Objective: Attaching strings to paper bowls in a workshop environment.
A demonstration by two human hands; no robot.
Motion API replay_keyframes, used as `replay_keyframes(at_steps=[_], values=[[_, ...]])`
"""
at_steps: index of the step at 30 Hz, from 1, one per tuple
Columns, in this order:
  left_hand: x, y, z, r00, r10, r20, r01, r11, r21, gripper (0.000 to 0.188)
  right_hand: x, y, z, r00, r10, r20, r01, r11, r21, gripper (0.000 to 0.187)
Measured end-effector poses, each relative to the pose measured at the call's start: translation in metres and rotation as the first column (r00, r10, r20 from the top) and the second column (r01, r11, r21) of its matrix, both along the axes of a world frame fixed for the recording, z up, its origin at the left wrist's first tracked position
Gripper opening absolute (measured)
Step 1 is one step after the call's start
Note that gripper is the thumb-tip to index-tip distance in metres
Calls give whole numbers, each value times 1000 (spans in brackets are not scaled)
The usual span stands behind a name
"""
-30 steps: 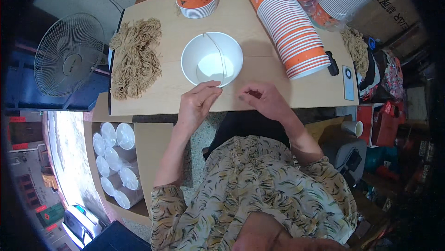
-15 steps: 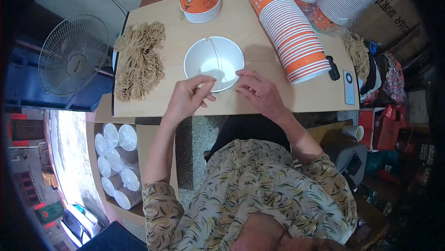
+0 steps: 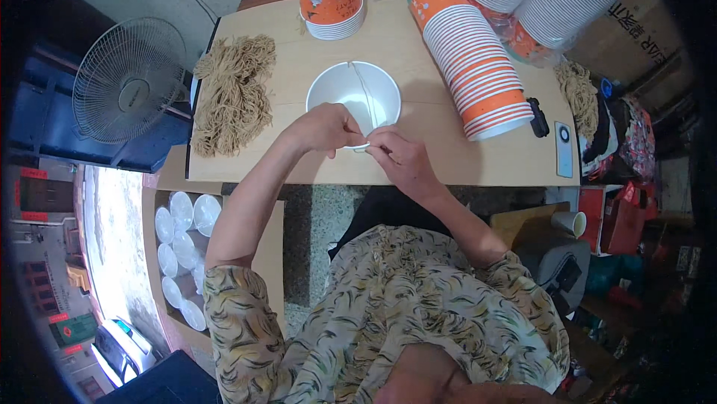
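A white paper bucket (image 3: 328, 84) stands open side up near the middle of the table. A thin tan string (image 3: 363, 86) runs from its far rim across the opening to the near rim. There, both hands meet with fingertips almost touching. My left hand (image 3: 326, 128) is closed, thumb and forefinger pinched on the string at the near rim. My right hand (image 3: 403, 161) pinches at the same spot from the right. The fingers partly hide the string's end, and whether a knot is there I cannot make out.
A heap of tan strings (image 3: 235, 98) lies on the left. A long stack of orange and white buckets (image 3: 478, 60) leans at the right, near a phone (image 3: 564, 151). Upturned buckets (image 3: 328, 1) stand at the back. Below left is a carton of clear lids (image 3: 179, 255); a fan (image 3: 134, 94) stands beyond.
My hands, held apart before, have come together at the bucket's near rim. The left moved right, and the string end is now pinched between the fingers.
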State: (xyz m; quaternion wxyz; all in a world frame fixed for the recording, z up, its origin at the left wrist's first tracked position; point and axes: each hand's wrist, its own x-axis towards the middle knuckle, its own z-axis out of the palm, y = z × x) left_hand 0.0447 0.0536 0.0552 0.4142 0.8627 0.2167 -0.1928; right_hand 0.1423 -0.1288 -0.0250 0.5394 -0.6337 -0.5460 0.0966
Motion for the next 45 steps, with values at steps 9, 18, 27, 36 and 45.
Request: replay_keyframes(at_steps=[9,18,27,36,45], values=[[-6,-1,-21,998,0,67,6,996,-94,16,-7,2,-8,990,-64,-122,62,998,-21,8],[-18,8,-28,949,266,169,-175,891,-419,13,-16,7,-6,909,-65,-413,57,998,-32,10],[-24,-2,-13,838,369,403,-169,876,-451,14,3,7,39,998,-13,67,13,1000,1,12],[-30,-30,-36,714,631,303,-255,638,-727,13,13,23,57,960,166,228,-148,985,-93,14],[-41,-37,-26,723,632,279,-288,643,-710,14,17,28,44,976,215,-22,-212,936,-281,9]])
